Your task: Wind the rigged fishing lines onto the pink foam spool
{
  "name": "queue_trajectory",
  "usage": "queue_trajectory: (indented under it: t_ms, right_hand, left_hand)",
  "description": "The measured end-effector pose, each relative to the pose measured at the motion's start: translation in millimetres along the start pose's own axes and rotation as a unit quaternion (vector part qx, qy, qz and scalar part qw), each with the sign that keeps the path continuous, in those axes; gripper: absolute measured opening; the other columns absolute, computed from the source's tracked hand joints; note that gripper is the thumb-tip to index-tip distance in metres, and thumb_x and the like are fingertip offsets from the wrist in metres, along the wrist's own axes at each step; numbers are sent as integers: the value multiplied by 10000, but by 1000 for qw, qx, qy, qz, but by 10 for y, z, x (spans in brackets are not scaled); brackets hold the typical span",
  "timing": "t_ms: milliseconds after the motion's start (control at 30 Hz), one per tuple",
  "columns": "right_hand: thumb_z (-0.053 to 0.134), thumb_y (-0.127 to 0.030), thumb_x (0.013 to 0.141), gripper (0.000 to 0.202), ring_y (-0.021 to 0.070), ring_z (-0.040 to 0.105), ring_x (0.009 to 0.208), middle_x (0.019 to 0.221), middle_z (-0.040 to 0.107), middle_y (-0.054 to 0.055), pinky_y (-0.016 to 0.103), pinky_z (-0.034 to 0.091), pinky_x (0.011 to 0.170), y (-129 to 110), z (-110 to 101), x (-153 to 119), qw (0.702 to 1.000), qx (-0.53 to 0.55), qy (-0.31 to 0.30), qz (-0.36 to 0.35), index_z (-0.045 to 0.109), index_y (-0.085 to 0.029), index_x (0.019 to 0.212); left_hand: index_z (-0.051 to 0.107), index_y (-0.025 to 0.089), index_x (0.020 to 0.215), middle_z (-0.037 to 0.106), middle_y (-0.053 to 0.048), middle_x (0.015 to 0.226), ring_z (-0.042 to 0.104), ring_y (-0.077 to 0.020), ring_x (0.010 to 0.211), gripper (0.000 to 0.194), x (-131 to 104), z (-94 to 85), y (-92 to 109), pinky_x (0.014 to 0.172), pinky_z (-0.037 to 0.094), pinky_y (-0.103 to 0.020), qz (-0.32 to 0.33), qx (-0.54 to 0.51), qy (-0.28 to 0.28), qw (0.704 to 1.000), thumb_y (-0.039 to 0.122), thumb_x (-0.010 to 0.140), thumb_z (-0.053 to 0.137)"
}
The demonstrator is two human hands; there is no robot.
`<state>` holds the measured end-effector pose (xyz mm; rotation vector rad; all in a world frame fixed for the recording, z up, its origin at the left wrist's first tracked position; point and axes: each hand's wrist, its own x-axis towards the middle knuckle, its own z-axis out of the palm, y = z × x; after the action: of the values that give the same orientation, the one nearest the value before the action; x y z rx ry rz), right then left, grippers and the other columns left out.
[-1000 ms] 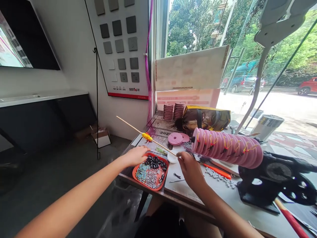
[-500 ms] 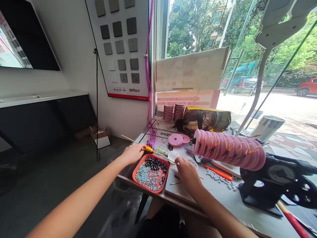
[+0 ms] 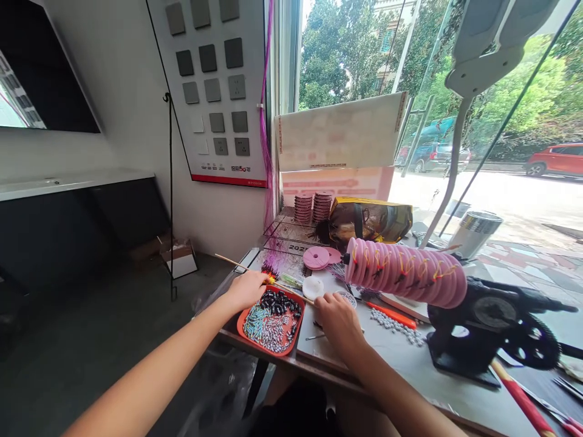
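Observation:
A thin wooden stick point(image 3: 291, 292) runs between my two hands, slanting down to the right. My left hand point(image 3: 246, 290) is closed around it near its left part, whose bare end sticks out beyond the fingers. Just at those fingertips is a small yellow and orange tuft point(image 3: 269, 280), partly covered by the hand. Closed on the stick's right part is my right hand point(image 3: 334, 312), with the fingers curled under. Below the stick, an orange-red tray point(image 3: 241, 331) holds black, silvery and turquoise bead-like pieces. A white round disc point(image 3: 313, 287) lies behind the stick.
Pink discs point(image 3: 405, 273) are stacked along a black hand-cranked device point(image 3: 494, 328) at right. Grey beads point(image 3: 396, 328) lie beside an orange-handled tool point(image 3: 392, 315). Loose pink discs point(image 3: 316, 258), a black-yellow bag point(image 3: 371, 220) and purple strands point(image 3: 268, 121) are farther back.
The view has shifted a little to the right. My left fingers now cover more of the yellow tuft, and the white disc shows more fully. Both hands still hold the stick.

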<state>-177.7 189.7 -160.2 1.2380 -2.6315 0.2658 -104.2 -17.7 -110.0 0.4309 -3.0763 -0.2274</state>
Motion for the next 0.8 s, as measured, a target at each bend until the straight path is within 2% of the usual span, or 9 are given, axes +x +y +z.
queue_trajectory:
  t_ms: [167,333,500,633,733,800]
  right_hand:
    - [504,11,748,216,230,559,814,818,634,79,309,342,694,8,33,-11,1000,3,12,-2,606,-163,826]
    - [477,33,747,251,217,568,806,810,639,73,290,347,682,8,68,6,999,26,25,-5,610,-163,829]
    - [419,60,747,333,178,569,772,831,627,48,258,359,666,27,82,19,996,63,57,-4,607,-180,881]
    - [393,44,783,344,179,565,784,840,623,51,266,370,685,29,-13,-12,993,80,81,-3,603,-177,942]
    - [446,-26,822,269,211,530,914,972,611,73,312,352,790,-124,-95,-108,990,87,110,-19,592,-185,983]
    - [508,-88,825,170,207,517,914,966,609,53,313,345,790,-328,-79,-197,983,89,138,-79,594,-207,909]
  left_hand:
    - [620,192,1037,612,-81,1074,531,-218,1044,261,46,10,13,901,403,-378,17,27,30,999,145,845,449]
    - [565,156,1073,583,-86,1122,518,-244,1071,243,212,19,-168,925,385,-492,-21,50,57,997,276,870,507]
    - [584,153,1024,618,-62,1029,582,-207,946,223,335,30,-428,860,450,-445,5,25,41,999,296,860,533]
    - [582,140,991,632,-39,917,607,-175,827,200,320,3,-560,774,493,-394,18,-11,64,998,287,872,517]
    - [593,132,910,630,-23,852,606,-157,773,166,247,-58,-630,732,503,-364,19,-35,74,996,279,867,527]
    - [595,130,870,626,-16,822,603,-151,750,160,188,-98,-665,714,504,-353,12,-46,82,995,278,864,533]
